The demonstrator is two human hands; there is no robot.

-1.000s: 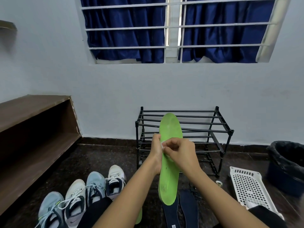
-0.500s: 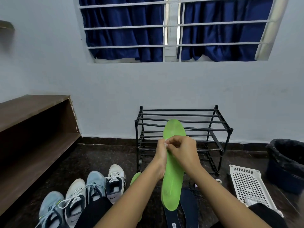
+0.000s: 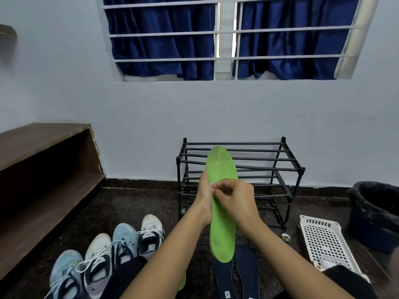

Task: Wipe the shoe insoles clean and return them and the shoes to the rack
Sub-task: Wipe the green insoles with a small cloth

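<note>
Green insole (image 3: pixel 222 229) gripped upright by left hand (image 3: pixel 204 197); right hand (image 3: pixel 235 198) pinches white wipe (image 3: pixel 212 186) against its middle; wiping stage, I judge; dark insoles (image 3: pixel 235 275) on floor below, shoes (image 3: pixel 108 255) along floor's near-left edge; rack (image 3: pixel 280 169) return not yet done.

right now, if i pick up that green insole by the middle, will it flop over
Probably not much: the green insole stands upright above the left hand gripping its middle, with no droop. It looks thin, so likely light. It may flex where the right hand holds a white wipe to it.
</note>
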